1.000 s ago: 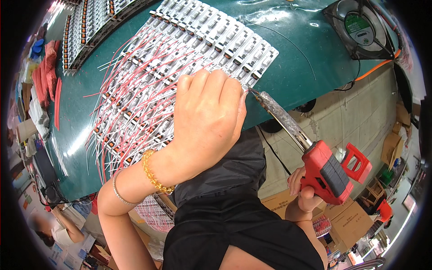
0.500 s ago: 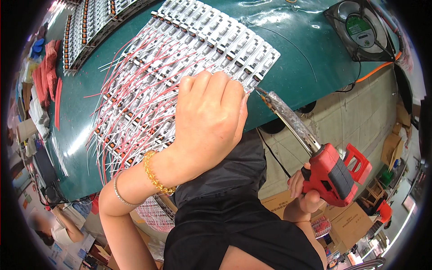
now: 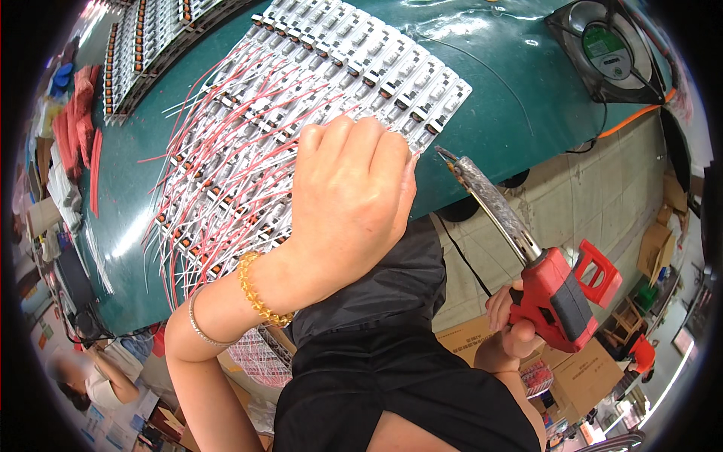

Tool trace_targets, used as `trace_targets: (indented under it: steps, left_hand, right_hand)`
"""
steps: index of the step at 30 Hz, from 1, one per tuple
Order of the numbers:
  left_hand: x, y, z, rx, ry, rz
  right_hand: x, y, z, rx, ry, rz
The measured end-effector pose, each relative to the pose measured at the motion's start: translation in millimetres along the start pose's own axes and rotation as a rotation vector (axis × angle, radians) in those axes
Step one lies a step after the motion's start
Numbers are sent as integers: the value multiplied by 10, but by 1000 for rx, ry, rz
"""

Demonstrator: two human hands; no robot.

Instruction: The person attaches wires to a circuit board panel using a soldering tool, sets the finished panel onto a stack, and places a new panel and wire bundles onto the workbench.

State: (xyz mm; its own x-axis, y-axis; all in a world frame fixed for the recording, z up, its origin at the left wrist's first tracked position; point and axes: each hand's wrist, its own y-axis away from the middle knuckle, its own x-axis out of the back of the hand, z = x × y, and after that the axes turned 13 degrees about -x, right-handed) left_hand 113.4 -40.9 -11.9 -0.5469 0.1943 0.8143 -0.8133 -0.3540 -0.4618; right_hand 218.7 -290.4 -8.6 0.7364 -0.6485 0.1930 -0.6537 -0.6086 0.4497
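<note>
A sheet of white circuit boards (image 3: 392, 56) lies on the green table, joined in rows with small dark and orange parts. Thin red and white wires (image 3: 233, 143) fan out across its left and middle. My left hand (image 3: 350, 192) rests over the lower right of the sheet, fingers curled closed; whatever they pinch is hidden beneath them. In my right hand (image 3: 514, 328) is a soldering gun (image 3: 556, 297) with a red and black grip, held by the handle. Its dark tip points up-left, a short gap from the sheet's right edge and my left fingertips.
The green tabletop (image 3: 520, 98) carries a square black fan (image 3: 606, 49) at the far right, with an orange cable beside it. More board stacks (image 3: 154, 49) stand at the far left, near bundles of red wire (image 3: 75, 124). Cardboard boxes (image 3: 584, 380) sit below the table.
The soldering gun has shifted slightly right and down, so its tip is farther from the sheet's edge. My left hand stays nearly in place.
</note>
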Motion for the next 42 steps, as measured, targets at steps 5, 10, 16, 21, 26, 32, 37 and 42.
trace_targets:
  steps: [5,10,16,21,26,32,37,42]
  left_hand:
    - [46,8,-13,15,-5,-1]
    - [101,-30,5,39,49,-47]
    - [278,-65,-324,54,121,39]
    - [254,-164,-331,19,84,-62]
    - [270,-237,-321,-13,-36,-141]
    - [238,-271,-308,-32,-78,-151]
    - [171,-300,-304,-73,-225,-130]
    - [358,-216,-432,92,72,-1]
  right_hand:
    - [85,57,81,-213,-577,-144]
    - [-153,-167,-213,107,-213,-190]
    - [-183,-185,-208,115,-277,-101]
    - [-171,-229,-172,165,-304,-111]
    - [-175,-245,-170,185,-304,-124]
    - [-180,-269,-166,202,-293,-113]
    - [-188,-261,-180,226,-287,-102]
    - [-205,-274,-168,256,-303,-120]
